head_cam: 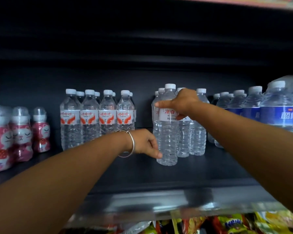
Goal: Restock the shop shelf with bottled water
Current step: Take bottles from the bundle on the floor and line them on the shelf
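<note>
A clear water bottle (168, 135) with a white cap and a white label with red characters stands on the dark shelf (134, 173), in front of several like bottles (193, 137). My right hand (181, 103) grips its upper part at the label, index finger stretched left across it. My left hand (146, 143), with a silver bangle at the wrist, pinches the same bottle low on its left side.
Left of it stand several water bottles with red-and-white labels (98, 119), then pink cat-print bottles (22, 132). Blue-labelled bottles (276, 114) fill the right. The shelf's metal front edge (159, 203) runs below, with snack packets (227, 223) underneath.
</note>
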{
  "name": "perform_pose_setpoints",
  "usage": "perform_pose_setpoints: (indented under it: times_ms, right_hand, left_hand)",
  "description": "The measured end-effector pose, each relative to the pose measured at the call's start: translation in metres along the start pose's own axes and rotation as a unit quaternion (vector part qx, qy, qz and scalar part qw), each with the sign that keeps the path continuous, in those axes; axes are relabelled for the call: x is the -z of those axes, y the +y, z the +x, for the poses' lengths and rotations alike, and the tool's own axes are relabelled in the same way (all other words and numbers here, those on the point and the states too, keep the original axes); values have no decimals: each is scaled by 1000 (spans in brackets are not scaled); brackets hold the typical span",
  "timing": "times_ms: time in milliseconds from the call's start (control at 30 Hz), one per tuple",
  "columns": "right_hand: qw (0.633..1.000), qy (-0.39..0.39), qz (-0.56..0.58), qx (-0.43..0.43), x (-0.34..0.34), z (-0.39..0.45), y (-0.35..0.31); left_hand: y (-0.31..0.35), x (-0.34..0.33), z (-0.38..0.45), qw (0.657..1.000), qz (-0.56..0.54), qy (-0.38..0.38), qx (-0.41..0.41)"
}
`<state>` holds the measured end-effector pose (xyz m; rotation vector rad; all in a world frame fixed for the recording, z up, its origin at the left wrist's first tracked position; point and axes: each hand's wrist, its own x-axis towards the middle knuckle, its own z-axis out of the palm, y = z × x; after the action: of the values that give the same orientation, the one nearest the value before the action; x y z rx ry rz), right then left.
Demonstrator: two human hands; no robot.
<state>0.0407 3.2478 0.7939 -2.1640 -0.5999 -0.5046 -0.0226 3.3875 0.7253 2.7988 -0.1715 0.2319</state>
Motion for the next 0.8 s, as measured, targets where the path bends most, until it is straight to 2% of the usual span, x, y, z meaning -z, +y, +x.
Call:
perform_pose_setpoints:
  times_ms: [333,467,667,800]
  right_hand:
    - [995,-24,-99,-6,5,-17,7]
    - [987,-25,-154,24,16,-40,22]
    - [947,-51,-300,108,46,-101,61]
    - [925,-62,-347,140,80,-156,89]
  left_hand:
    - [14,-5,-16,1000,1,14,24]
    - [32,-13,-27,999,7,29,40]
    - [89,-28,-48,997,19,50,55]
    - [147,-49,-62,997,23,62,34]
